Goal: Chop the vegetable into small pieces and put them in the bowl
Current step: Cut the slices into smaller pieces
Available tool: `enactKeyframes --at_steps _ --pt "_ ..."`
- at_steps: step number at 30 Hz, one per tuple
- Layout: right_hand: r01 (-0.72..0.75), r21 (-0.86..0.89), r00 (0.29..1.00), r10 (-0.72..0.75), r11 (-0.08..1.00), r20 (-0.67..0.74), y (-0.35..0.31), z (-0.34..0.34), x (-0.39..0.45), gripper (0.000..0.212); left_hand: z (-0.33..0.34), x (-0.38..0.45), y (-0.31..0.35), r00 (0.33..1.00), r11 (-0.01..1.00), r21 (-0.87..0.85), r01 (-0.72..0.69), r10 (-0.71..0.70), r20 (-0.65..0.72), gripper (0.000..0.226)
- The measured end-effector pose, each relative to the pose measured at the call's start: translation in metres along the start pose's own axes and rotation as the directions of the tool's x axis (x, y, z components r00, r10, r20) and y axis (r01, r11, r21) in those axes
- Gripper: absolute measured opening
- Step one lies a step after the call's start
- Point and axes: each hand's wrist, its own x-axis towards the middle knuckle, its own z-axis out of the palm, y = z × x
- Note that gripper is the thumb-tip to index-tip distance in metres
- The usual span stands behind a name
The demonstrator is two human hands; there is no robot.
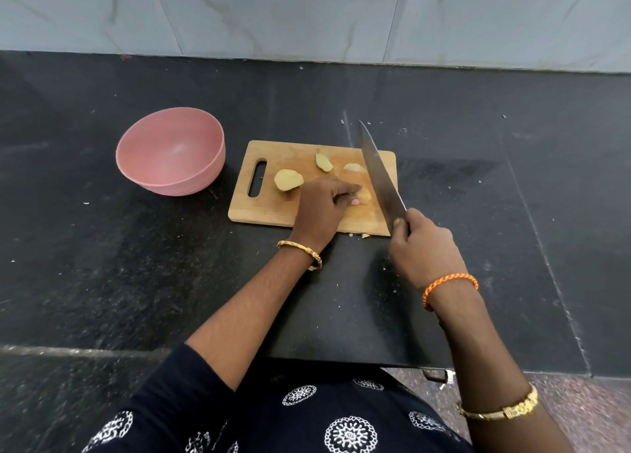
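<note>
So the whole thing sits on a black stone counter [136, 264], with a grey marbled wall [307, 12] running along the back of it. I'll use the wooden cutting board [273, 206] as my reference point, since everything's happening around it.

Left of the board, close but not touching, there's a pink bowl [170, 150], upright, nothing in it that I can see. The board's handle slot faces the bowl.

The knife [377, 172] is a big one. Its blade angles over the right end of the board, tip pointing away from the person and past the board's far edge. I can't tell if the edge is touching the wood. The right hand [423, 247] is just off the board's near right corner, fingers wrapped tight around the knife handle. That arm has an orange braided band at the wrist and a gold bangle further up.

The left hand [322, 208] reaches over the board's near edge, fingers curled down on a potato piece [364, 196] right beside the blade, holding it in place. Gold bangle on that wrist too.

The rest of the potato is all on the board: a half [288, 180] near the handle slot, a wedge [323, 162] toward the far edge, and a thin slice [355, 168] right next to the blade. Tiny scraps lie on the counter off the near right corner.
</note>
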Motion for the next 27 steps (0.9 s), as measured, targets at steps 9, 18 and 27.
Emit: enactKeyframes --at_steps 9,18,27 --pt "0.037 -0.059 0.999 -0.037 0.998 0.012 -0.01 0.01 0.01 0.024 -0.003 0.001 0.0 1.0 0.999 -0.029 0.028 -0.028 0.012 0.018" --pt "0.026 -0.067 1.0 -0.025 0.997 0.018 -0.009 0.009 0.016 0.022 -0.002 -0.001 -0.001 1.0 0.999 -0.037 -0.008 0.009 0.028 0.024" --pt "0.022 -0.068 0.999 -0.021 0.997 0.024 -0.013 0.011 0.015 0.022 -0.001 -0.002 -0.005 0.995 0.995 0.027 -0.095 0.094 0.033 0.021"
